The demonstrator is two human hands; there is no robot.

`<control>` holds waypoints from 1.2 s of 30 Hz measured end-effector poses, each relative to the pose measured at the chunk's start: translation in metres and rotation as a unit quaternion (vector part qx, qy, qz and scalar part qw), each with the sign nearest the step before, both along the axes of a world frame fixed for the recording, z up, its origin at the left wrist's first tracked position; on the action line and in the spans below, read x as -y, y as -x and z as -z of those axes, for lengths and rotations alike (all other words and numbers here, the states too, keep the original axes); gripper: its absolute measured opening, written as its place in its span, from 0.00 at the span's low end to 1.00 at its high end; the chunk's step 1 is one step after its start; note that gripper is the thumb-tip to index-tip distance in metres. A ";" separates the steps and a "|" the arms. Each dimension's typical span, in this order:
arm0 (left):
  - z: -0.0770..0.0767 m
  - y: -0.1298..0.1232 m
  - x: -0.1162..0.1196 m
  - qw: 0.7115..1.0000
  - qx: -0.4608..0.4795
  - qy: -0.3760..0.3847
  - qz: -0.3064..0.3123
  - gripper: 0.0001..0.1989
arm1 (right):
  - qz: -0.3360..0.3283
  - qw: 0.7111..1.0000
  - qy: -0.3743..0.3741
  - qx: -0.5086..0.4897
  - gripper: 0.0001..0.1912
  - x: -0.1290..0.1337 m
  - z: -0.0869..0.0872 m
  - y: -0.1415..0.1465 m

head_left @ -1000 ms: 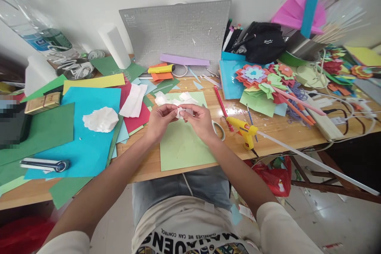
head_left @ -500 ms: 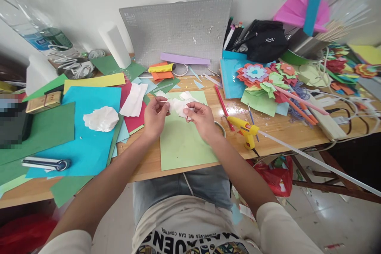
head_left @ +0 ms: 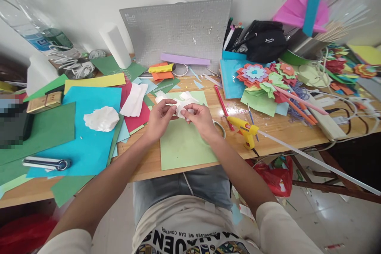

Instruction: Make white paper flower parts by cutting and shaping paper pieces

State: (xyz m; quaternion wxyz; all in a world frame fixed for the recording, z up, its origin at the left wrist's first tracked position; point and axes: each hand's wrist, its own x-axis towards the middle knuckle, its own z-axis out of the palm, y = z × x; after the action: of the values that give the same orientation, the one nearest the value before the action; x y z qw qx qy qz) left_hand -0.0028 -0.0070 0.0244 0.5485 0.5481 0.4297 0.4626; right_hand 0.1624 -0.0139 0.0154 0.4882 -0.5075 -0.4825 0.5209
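Observation:
Above a light green paper sheet (head_left: 184, 147), my left hand (head_left: 160, 119) and my right hand (head_left: 201, 119) come close together. Both pinch a small piece of white tissue paper (head_left: 180, 108) between thumb and fingertips. Other white tissue pieces (head_left: 187, 96) lie just behind my hands on the sheet. To the left, a folded white tissue (head_left: 133, 100) rests on red paper, and a crumpled white tissue wad (head_left: 101, 119) sits on blue paper (head_left: 89, 151). A roll of tape (head_left: 220, 129) is partly hidden by my right wrist.
At the right lie a yellow glue gun (head_left: 245, 129) with a long glue stick, a red pen (head_left: 224, 107) and paper flowers (head_left: 254, 73). A grey cutting mat (head_left: 178, 27) leans on the wall behind a yellow cutter (head_left: 162, 68). A stapler (head_left: 46, 162) lies at left.
My left hand has moved slightly right and down, closer to my right hand. Both hands now meet at the white tissue paper.

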 end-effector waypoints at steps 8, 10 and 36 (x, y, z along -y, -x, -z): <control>0.001 0.003 -0.004 1.000 -0.022 0.011 0.006 0.22 | 0.020 0.999 -0.008 -0.026 0.15 0.000 0.002 0.000; -0.006 0.009 -0.011 0.998 -0.056 -0.004 -0.037 0.20 | 0.021 0.996 0.021 -0.087 0.15 0.000 -0.001 -0.001; -0.014 -0.016 -0.002 0.995 -0.027 0.096 0.011 0.18 | 0.034 0.991 0.002 -0.132 0.20 0.003 -0.009 -0.001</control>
State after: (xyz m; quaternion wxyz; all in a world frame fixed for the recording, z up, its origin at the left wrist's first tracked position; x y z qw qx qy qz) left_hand 0.0137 -0.0046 0.0382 0.5919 0.5102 0.4807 0.3980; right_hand 0.1635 -0.0173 0.0249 0.5643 -0.4514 -0.3951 0.5672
